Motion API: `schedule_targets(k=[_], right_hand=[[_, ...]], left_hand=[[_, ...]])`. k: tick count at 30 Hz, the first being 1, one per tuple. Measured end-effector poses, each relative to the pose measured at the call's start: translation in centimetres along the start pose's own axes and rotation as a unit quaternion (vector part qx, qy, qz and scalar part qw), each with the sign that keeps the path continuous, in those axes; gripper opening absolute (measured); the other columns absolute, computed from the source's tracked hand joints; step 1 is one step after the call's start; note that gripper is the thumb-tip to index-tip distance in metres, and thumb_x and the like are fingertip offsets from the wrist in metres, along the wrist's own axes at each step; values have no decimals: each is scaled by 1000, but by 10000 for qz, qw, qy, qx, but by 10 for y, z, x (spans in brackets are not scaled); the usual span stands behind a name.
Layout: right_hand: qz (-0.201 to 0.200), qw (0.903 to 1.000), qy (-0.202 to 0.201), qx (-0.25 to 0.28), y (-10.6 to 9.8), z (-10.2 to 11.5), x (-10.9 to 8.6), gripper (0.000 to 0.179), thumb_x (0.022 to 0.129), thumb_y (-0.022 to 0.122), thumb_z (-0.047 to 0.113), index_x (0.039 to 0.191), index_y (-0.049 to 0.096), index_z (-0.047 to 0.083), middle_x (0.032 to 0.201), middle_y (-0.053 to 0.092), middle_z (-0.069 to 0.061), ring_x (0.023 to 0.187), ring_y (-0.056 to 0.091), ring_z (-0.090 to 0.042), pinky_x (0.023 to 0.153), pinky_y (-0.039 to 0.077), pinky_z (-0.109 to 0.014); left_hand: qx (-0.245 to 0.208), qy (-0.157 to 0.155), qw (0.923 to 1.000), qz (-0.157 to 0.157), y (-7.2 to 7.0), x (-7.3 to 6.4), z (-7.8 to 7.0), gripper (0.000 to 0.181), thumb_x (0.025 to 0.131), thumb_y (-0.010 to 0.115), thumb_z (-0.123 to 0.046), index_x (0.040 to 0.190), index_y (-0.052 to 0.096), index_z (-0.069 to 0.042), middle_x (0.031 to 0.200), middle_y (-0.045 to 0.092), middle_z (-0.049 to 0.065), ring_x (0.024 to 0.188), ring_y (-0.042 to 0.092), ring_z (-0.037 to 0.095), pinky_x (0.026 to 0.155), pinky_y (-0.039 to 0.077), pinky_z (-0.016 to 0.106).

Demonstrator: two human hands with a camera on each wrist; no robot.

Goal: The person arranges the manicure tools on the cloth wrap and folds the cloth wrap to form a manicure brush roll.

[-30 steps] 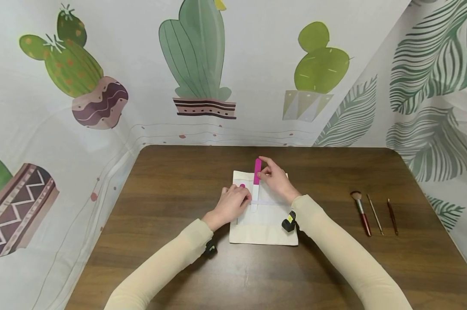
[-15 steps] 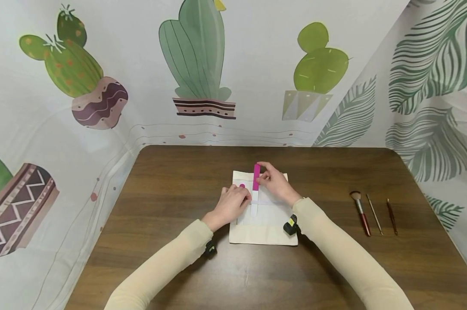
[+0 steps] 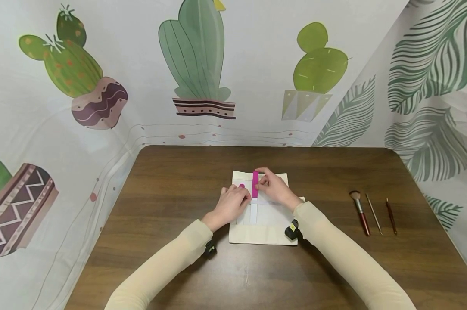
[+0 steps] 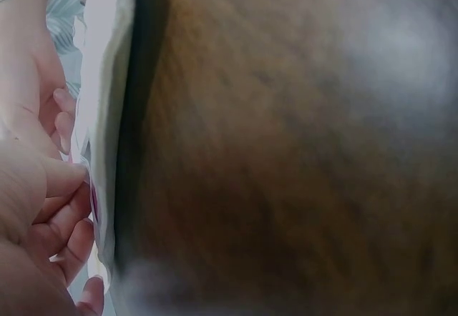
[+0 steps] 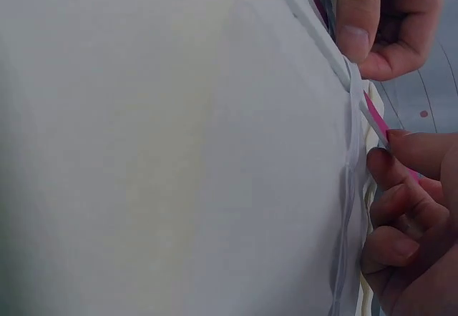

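One tabletop [image 3: 171,181] carries one cloth [image 3: 263,235] with a clear pocket [image 3: 273,215]. Your left hand [image 3: 229,203] pinches the pocket's edge; your right hand [image 3: 274,187] pinches one pink strip [image 3: 255,185], its white end inside the pocket. A second strip's tip [image 3: 241,186] shows beside your left fingers. Well to the right lie one brush [image 3: 360,211] and two thin tools [image 3: 374,214] [image 3: 390,215].

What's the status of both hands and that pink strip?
Left hand pinching pocket edge. Right hand pinching pink strip, white lower end inside pocket. Brush, two thin tools off right, apparently clear.
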State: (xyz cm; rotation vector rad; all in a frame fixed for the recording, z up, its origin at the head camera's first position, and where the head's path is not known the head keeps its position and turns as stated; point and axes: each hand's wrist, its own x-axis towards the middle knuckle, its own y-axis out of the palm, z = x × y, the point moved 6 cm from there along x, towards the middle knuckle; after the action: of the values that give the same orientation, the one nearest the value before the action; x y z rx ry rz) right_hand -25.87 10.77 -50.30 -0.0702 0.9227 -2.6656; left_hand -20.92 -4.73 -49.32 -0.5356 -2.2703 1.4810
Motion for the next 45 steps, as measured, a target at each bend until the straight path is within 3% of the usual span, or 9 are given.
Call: schedule_targets(k=[5, 13, 33, 45], right_hand=[[122, 9994, -100, -305, 2, 2, -5, 56, 98, 71, 12, 148, 47, 7, 102, 71, -9, 83, 61, -19, 78, 48, -36], [222, 9991, -154, -314, 5, 5, -10, 55, 96, 73, 12, 145, 50, 5, 100, 71, -7, 83, 62, -18, 80, 50, -37], [335, 9970, -97, -688, 9, 4, -17, 51, 95, 77, 18, 140, 57, 6, 94, 67, -3, 74, 54, -15, 74, 44, -33], [443, 9936, -305, -993, 10, 4, -16, 50, 96, 74, 20, 141, 62, 3, 87, 63, 0, 72, 52, -14, 70, 43, -31]], left_hand=[[34, 8, 10000, -6, 0, 1, 1, 7, 102, 69, -19, 101, 73, -13, 100, 74, 1, 96, 58, 24, 86, 39, 47], [26, 25, 10000, -36, -1, 2, 0, 7, 102, 68, -19, 100, 72, -13, 99, 74, 1, 96, 58, 25, 86, 40, 48], [40, -3, 10000, -6, 3, 1, 2, 6, 102, 68, -17, 100, 71, -13, 101, 74, 1, 95, 58, 24, 87, 40, 49], [25, -26, 10000, 48, 3, 1, 2, 6, 102, 69, -20, 99, 71, -15, 98, 72, -1, 94, 56, 23, 85, 39, 46]])
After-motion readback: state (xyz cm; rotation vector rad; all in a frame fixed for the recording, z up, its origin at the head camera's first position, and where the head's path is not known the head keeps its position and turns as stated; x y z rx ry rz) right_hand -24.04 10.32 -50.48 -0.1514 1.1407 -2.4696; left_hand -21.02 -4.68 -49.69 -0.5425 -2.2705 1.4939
